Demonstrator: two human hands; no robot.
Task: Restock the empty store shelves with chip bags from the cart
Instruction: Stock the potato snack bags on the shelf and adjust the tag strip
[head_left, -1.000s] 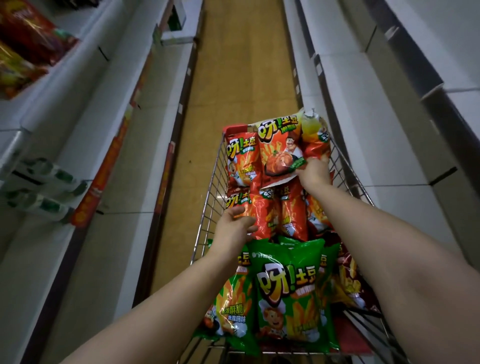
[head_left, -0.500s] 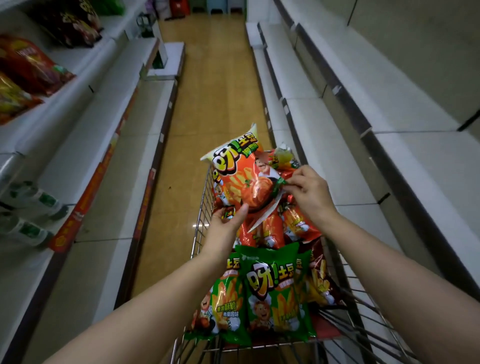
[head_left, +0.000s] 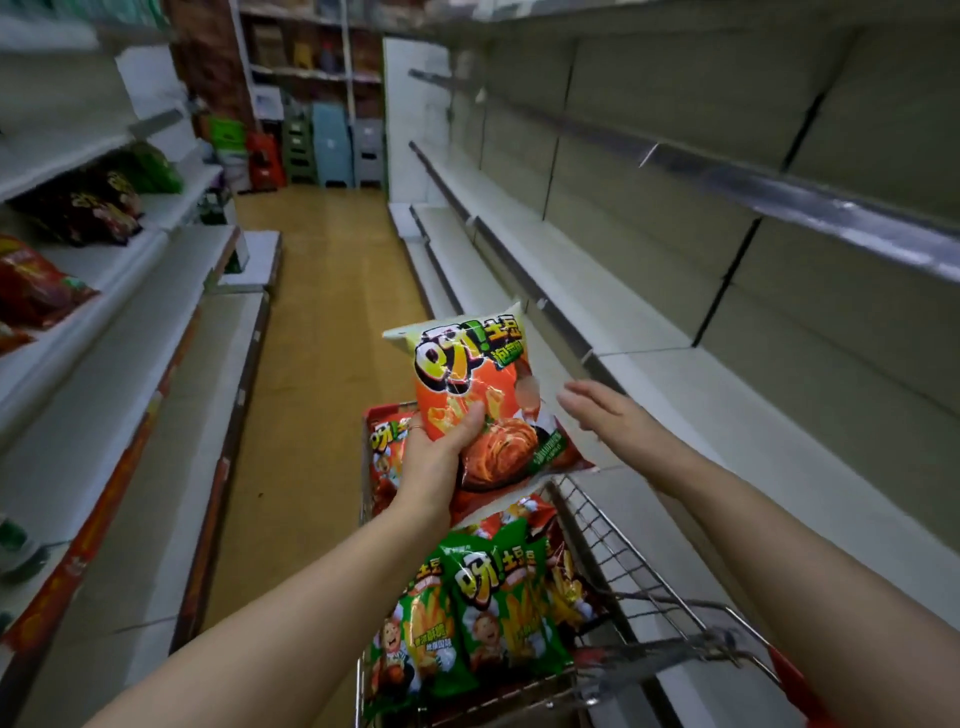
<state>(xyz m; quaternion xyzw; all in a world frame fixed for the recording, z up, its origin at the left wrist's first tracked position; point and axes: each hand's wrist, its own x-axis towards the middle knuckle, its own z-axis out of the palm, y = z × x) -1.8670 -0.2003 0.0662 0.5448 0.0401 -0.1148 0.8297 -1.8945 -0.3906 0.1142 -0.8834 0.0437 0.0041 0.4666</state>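
My left hand (head_left: 439, 451) grips an orange chip bag (head_left: 475, 384) from below and holds it upright above the wire cart (head_left: 618, 551). My right hand (head_left: 597, 408) hovers just right of the bag with fingers straight, apart from it. In the cart lie more orange bags (head_left: 387, 452) at the far end and green chip bags (head_left: 498, 608) at the near end. Bare white shelves (head_left: 675, 374) run along the right of the aisle.
Shelves on the left (head_left: 104, 332) carry a few red and dark snack bags (head_left: 31, 286). The wooden aisle floor (head_left: 322, 322) runs ahead to stacked plastic stools (head_left: 327, 150) at the far end. The cart's red-tipped handle (head_left: 727, 644) is near my right arm.
My left hand has taken hold of the orange bag and lifted it out of the cart. My right hand has let go and moved off to the right. The view tilted up along the aisle.
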